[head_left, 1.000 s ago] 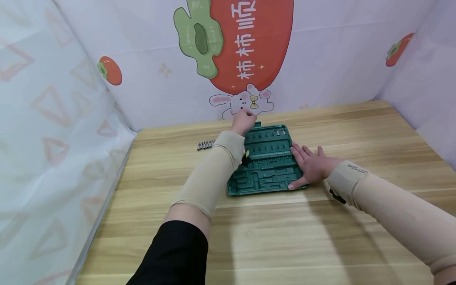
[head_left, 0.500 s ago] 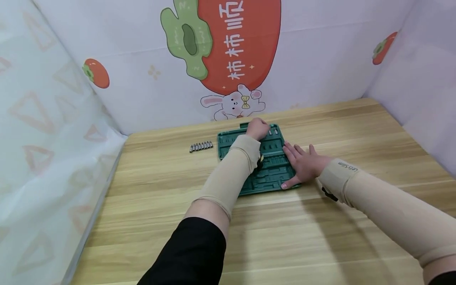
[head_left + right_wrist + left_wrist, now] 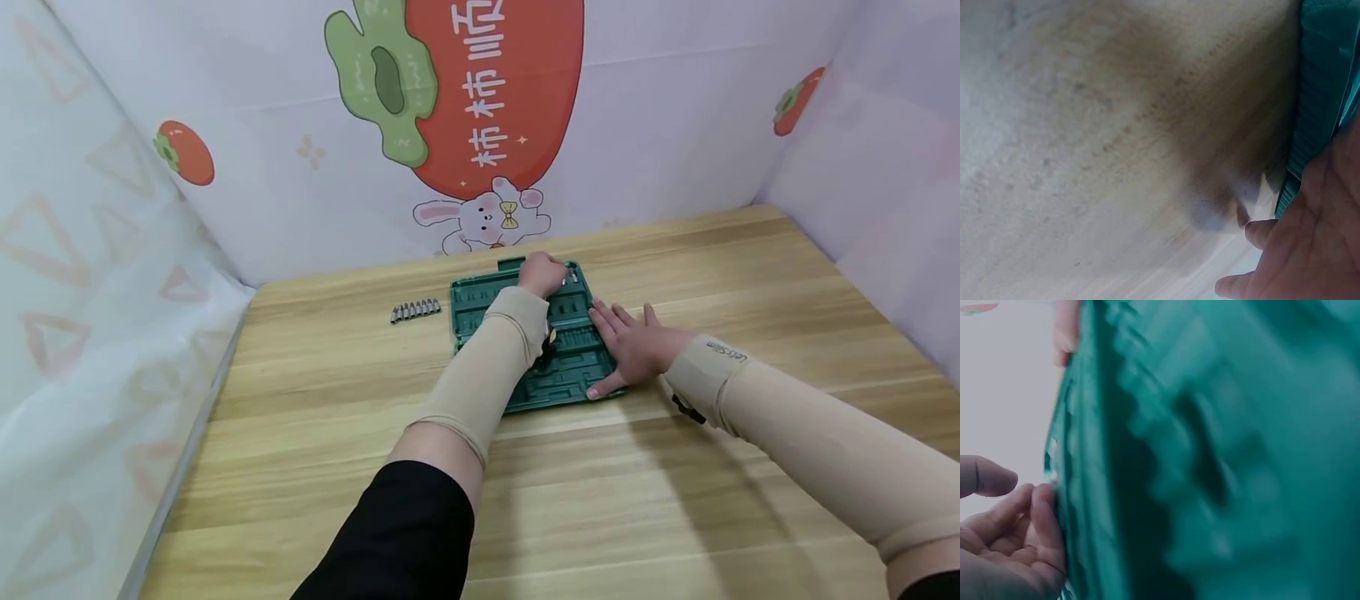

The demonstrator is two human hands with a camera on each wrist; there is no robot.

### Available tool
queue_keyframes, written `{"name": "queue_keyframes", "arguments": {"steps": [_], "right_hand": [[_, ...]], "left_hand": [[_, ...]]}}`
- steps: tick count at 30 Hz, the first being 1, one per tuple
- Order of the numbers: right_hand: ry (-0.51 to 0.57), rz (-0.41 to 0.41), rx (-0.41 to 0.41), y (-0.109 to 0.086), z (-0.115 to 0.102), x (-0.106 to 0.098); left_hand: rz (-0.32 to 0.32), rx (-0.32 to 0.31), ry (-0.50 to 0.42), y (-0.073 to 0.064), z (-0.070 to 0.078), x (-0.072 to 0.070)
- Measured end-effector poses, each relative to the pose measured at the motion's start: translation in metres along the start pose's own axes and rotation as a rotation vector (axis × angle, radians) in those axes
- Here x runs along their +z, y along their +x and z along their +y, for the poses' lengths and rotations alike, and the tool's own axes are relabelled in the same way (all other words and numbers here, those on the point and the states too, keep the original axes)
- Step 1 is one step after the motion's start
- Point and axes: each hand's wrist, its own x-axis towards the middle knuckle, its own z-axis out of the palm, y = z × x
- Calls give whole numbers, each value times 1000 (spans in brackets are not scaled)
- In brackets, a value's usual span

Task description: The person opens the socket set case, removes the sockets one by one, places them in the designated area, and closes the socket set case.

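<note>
A green moulded tool case (image 3: 480, 292) lies unfolded on the wooden table. Over its far compartment is my left hand (image 3: 542, 275), fingertips at the upper slots, where a small metal socket (image 3: 574, 277) shows beside them. In the left wrist view, the thumb (image 3: 997, 480) stands apart from the bent fingers, which meet the case wall; no piece shows between them. My right hand (image 3: 636, 346) lies spread along the case's right edge, its thumb on the near corner. To the left of the case, several small metal sockets (image 3: 415, 311) stand in a row.
Bare wooden table (image 3: 322, 417) surrounds the case. A printed cloth backdrop (image 3: 262, 192) rises behind the table's far edge, and a pale curtain (image 3: 90, 333) hangs along the left side. My left forearm covers part of the case.
My left hand has moved right, from the case's far left edge to its upper right slots, and its fingers now work there. The right hand stays on the case edge; the head view has shifted slightly.
</note>
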Motion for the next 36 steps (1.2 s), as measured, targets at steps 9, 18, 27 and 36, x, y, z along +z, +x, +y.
{"name": "queue_keyframes", "arguments": {"steps": [9,18,27,36], "right_hand": [[4,19,1,-1,1,-1],[-10,22,4,2,2,0],[-21,-11,18,2,-1,-2],[-35,4,3,0,-4,-7]], "left_hand": [[112,88,27,2,4,8],[75,75,142,5,4,9],[66,106,16,-3,-1,0],[-89,48,-470,-14,8,-35]]}}
